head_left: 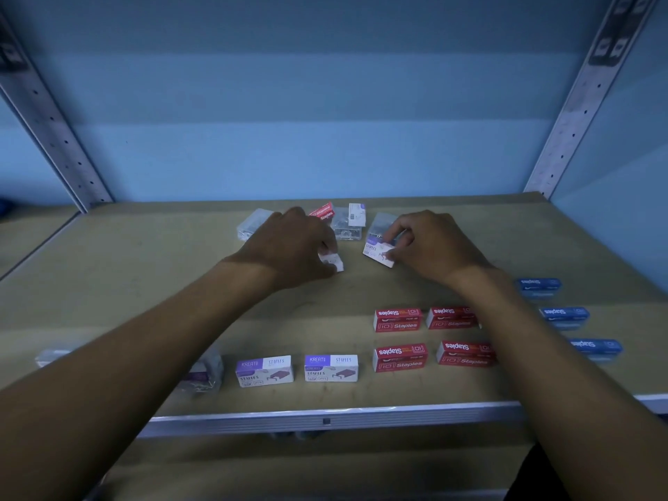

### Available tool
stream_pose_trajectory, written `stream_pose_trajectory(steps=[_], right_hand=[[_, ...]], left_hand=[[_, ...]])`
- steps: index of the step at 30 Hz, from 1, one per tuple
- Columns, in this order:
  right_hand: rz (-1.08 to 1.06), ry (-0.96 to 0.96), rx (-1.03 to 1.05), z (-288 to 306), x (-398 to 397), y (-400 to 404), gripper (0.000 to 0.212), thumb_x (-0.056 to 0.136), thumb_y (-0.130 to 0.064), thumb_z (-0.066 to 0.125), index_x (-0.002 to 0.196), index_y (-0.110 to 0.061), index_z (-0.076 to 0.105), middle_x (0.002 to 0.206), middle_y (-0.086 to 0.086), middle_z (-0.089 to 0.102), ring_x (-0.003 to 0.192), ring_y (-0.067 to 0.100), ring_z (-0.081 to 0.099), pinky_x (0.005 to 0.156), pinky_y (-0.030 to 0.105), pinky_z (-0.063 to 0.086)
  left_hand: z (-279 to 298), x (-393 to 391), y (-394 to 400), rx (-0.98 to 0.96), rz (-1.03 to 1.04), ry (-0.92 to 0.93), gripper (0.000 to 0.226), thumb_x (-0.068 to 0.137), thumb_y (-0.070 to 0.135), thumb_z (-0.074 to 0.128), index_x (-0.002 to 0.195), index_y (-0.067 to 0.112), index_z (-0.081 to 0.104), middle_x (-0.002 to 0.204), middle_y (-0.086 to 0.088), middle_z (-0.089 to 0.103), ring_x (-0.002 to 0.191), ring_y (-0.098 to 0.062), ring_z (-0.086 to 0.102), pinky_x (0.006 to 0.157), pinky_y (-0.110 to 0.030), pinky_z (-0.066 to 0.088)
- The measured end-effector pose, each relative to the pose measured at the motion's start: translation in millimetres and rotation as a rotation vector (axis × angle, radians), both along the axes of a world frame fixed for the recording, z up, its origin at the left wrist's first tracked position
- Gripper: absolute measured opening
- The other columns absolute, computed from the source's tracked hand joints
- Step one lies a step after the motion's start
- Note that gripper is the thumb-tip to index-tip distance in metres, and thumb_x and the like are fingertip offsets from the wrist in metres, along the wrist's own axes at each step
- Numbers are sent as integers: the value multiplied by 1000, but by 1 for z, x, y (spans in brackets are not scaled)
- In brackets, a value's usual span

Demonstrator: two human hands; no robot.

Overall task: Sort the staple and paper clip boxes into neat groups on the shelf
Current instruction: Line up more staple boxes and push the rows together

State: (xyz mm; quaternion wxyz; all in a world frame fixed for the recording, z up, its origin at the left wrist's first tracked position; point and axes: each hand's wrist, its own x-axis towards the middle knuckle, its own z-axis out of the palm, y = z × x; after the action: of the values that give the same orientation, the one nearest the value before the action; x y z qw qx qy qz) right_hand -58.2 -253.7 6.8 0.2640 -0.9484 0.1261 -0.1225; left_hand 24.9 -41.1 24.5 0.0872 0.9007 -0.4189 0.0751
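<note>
Both hands are pinching purple-white staple boxes mid-shelf: left hand [292, 247] on a small box [334, 262], right hand [430, 244] on a tilted box [377, 252], whose matching purple row [296, 370] is lying toward the front edge, nearer the left hand.

We see a pale blue back wall [325, 121] rising behind the boards, banded lighter toward its foot. Two grey perforated metal uprights frame it, the left upright [47, 117] leaning in from the upper left corner and the right upright [582, 103] from the upper right, each dotted with a row of small holes. Along the near side we find a silvery metal front rail [325, 415], and below it a lower board [307, 464] of the same dull tan.
</note>
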Motion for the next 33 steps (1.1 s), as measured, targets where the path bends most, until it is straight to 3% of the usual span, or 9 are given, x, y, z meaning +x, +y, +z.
stream_pose_trajectory(steps=[2, 6, 11, 16, 20, 25, 29, 31, 33], right_hand=[[16, 18, -8, 3, -2, 1, 19, 79, -12, 79, 97, -19, 77, 96, 3, 73, 90, 17, 66, 75, 28, 50], [64, 88, 12, 9, -11, 2, 20, 80, -10, 79, 94, -25, 80, 91, -4, 73, 81, 8, 65, 64, 18, 45], [133, 164, 56, 16, -24, 8, 20, 78, -15, 81, 88, -32, 78, 84, -11, 71, 74, -1, 63, 61, 15, 41], [145, 183, 71, 18, -29, 9, 21, 77, -18, 83, 90, -35, 77, 85, -12, 72, 76, -1, 64, 63, 17, 44], [155, 176, 50, 17, -30, 9, 19, 81, -24, 81, 97, -34, 77, 87, -12, 72, 79, 3, 65, 63, 18, 47], [158, 159, 53, 15, -30, 10, 14, 83, -25, 79, 95, -32, 78, 84, -11, 74, 79, 6, 67, 71, 24, 53], [167, 168, 44, 15, -29, 11, 13, 83, -25, 79, 92, -33, 77, 84, -11, 72, 79, 4, 66, 66, 19, 48], [169, 170, 47, 16, -29, 11, 12, 84, -25, 79, 92, -33, 77, 85, -12, 72, 79, 3, 65, 65, 18, 47], [171, 171, 50, 16, -29, 11, 13, 84, -24, 79, 92, -33, 76, 85, -12, 72, 78, 2, 64, 63, 17, 45]], left_hand=[[-1, -3, 4, -3, -11, 89, 33, 75, 46, 75, 104, 31, 72, 100, 15, 72, 101, -11, 60, 88, -31, 50], [-5, -11, 18, 12, -38, 179, 40, 72, 41, 79, 110, 34, 68, 103, 19, 70, 103, -9, 60, 91, -35, 52], [-3, -18, 28, -4, -34, 257, 55, 76, 38, 79, 127, 32, 61, 128, 13, 61, 123, -10, 49, 101, -24, 40], [0, -16, 22, 121, 37, 341, 64, 79, 52, 72, 137, 35, 50, 143, 13, 45, 139, -16, 24, 110, -36, 29], [-4, -13, 16, 124, 40, 353, 56, 74, 56, 75, 124, 37, 58, 130, 13, 53, 128, -15, 31, 98, -32, 35], [-6, -11, 22, -91, 5, 468, 53, 57, 40, 91, 97, 33, 57, 102, 15, 63, 101, -3, 56, 88, -32, 51], [0, -13, 24, -118, -29, 488, 42, 66, 32, 88, 96, 30, 58, 92, 13, 66, 77, 8, 56, 64, -14, 41], [4, -11, 24, -154, -40, 493, 32, 72, 31, 85, 95, 30, 63, 90, 14, 68, 74, 11, 55, 64, -10, 39], [6, -11, 24, -189, -29, 494, 25, 74, 33, 83, 92, 30, 67, 89, 16, 70, 78, 9, 58, 70, -17, 42]])
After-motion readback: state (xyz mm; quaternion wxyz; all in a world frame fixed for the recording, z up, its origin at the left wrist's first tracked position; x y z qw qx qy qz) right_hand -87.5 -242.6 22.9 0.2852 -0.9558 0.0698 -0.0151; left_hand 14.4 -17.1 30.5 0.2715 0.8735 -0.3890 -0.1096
